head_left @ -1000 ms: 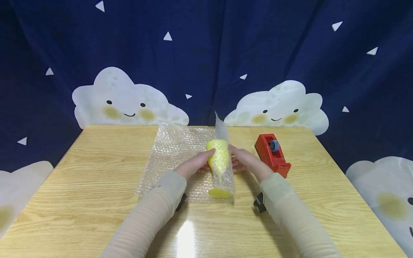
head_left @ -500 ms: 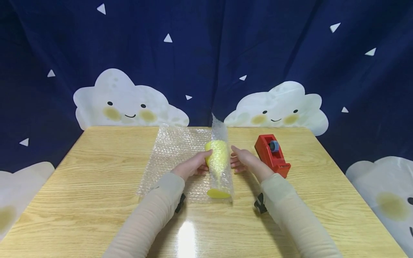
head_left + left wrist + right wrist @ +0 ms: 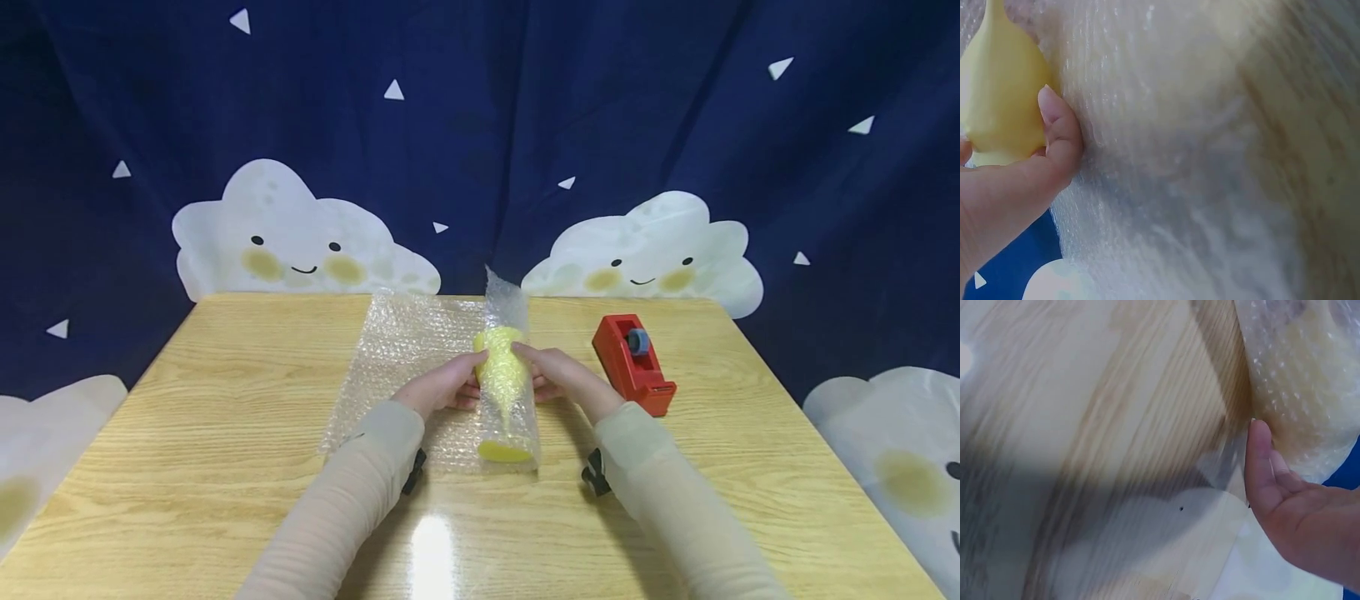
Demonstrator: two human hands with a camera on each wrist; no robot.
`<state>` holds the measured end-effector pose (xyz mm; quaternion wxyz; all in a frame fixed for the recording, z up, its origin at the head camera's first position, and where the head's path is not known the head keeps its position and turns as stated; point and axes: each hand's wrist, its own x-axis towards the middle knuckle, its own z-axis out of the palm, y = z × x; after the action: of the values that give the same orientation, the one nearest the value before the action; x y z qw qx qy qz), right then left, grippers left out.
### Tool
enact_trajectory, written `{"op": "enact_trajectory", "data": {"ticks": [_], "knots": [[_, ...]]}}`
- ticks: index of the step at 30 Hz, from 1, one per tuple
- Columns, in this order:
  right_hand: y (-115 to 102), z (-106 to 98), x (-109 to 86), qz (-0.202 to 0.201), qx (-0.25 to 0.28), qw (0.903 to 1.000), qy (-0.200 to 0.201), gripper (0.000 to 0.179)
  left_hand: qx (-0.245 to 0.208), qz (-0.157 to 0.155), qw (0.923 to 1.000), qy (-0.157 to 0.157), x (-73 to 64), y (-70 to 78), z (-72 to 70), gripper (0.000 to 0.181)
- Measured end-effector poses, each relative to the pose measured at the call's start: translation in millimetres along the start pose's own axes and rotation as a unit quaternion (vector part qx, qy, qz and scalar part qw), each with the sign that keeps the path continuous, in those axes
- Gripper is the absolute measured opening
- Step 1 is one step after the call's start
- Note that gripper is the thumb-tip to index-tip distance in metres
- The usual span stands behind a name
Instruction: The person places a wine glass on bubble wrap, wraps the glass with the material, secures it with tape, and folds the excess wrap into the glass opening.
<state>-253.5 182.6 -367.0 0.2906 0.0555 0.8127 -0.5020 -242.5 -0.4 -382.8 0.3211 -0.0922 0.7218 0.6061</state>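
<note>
A yellow goblet (image 3: 504, 452) lies on its side, its round foot toward me. Its bowl (image 3: 1007, 94) shows bare in the left wrist view. Bubble wrap (image 3: 408, 342) spreads under it to the left, and the right part of the sheet folds over its top. My left hand (image 3: 442, 385) grips the bowl from the left, thumb on top. From the right, my right hand (image 3: 564, 375) holds the wrapped bowl, thumb on the wrap. The right wrist view shows fingers (image 3: 1260, 465) of that hand along the wrap's side; the hand's far side is hidden.
A red tape dispenser (image 3: 633, 362) with a blue roll stands right of my right hand. All of this rests on a wooden table (image 3: 187, 433). Behind its far edge hangs a dark blue curtain (image 3: 465, 125) with smiling clouds and white triangles.
My right hand drew slightly off the wrap, then came back with its thumb over the bowl. The goblet and folded wrap shifted a little left, my left hand moving with them.
</note>
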Motion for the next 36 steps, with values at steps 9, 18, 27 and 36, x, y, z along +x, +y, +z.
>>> {"op": "enact_trajectory", "data": {"ticks": [9,18,27,36], "knots": [[-5.5,9.0,0.6,0.0,-0.019,0.9996,0.02,0.067,0.0,-0.004,0.9995,0.03,-3.2,2.3,-2.8,0.035],[-8.4,8.3,0.4,0.015,-0.037,0.9989,0.024,0.065,0.042,0.0,0.9982,0.044,-8.8,7.7,-3.6,0.061],[-3.5,1.6,2.2,0.026,0.015,0.9995,0.006,0.067,0.017,-0.001,0.9986,0.051,-6.7,5.5,-5.7,0.061],[2.3,-2.3,3.2,0.04,0.03,0.9987,0.007,0.069,-0.004,-0.018,0.9984,0.053,-6.9,3.4,-9.1,0.051]]}}
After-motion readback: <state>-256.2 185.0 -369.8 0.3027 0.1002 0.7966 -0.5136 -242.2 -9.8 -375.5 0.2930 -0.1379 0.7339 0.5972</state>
